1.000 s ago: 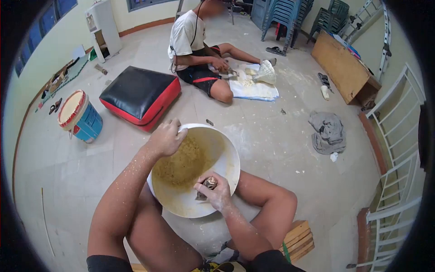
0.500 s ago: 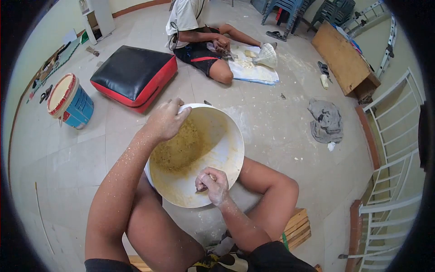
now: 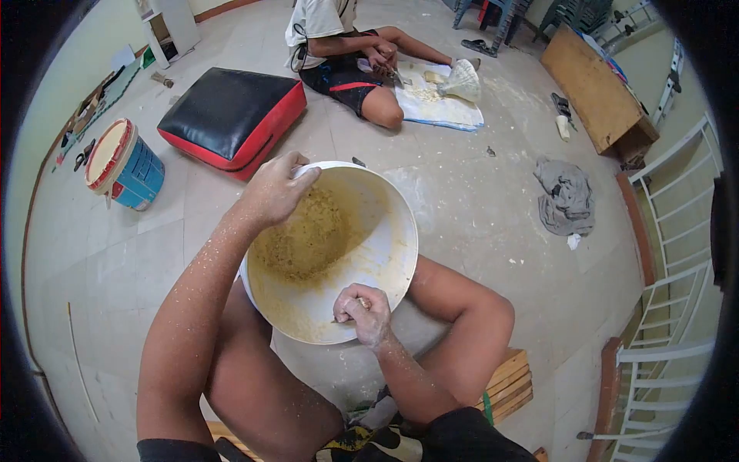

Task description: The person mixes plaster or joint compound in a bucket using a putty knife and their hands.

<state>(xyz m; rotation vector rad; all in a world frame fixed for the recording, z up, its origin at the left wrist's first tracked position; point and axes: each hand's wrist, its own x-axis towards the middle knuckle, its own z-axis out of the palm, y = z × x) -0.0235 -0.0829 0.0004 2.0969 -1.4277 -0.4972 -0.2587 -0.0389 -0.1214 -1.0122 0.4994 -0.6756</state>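
A large white bucket (image 3: 385, 266) tilts toward me between my legs, its inner wall smeared with a yellowish-brown residue. Crumbly residue (image 3: 308, 239) coats its bottom most thickly. My left hand (image 3: 279, 192) is closed over the rim on the upper left side. Inside the near part of the opening, my right hand (image 3: 365, 312) is wrapped round a small scraper (image 3: 364, 302) held against the wall. Only its handle end and a bit of its edge show; the fist covers the rest. Pale dust speckles both hands and forearms.
A blue paint bucket (image 3: 138, 173) and a black-and-red cushion (image 3: 231, 115) stand to the left. Ahead, another person (image 3: 331, 54) sits by a dusty white sheet (image 3: 439, 112) with a pale cone-shaped object (image 3: 462, 81). Right are a grey cloth (image 3: 566, 196) and white railings (image 3: 677, 231).
The view has shifted slightly, so the surroundings sit a little lower right or higher. My right hand has turned slightly against the bucket wall. My left hand keeps its hold on the rim.
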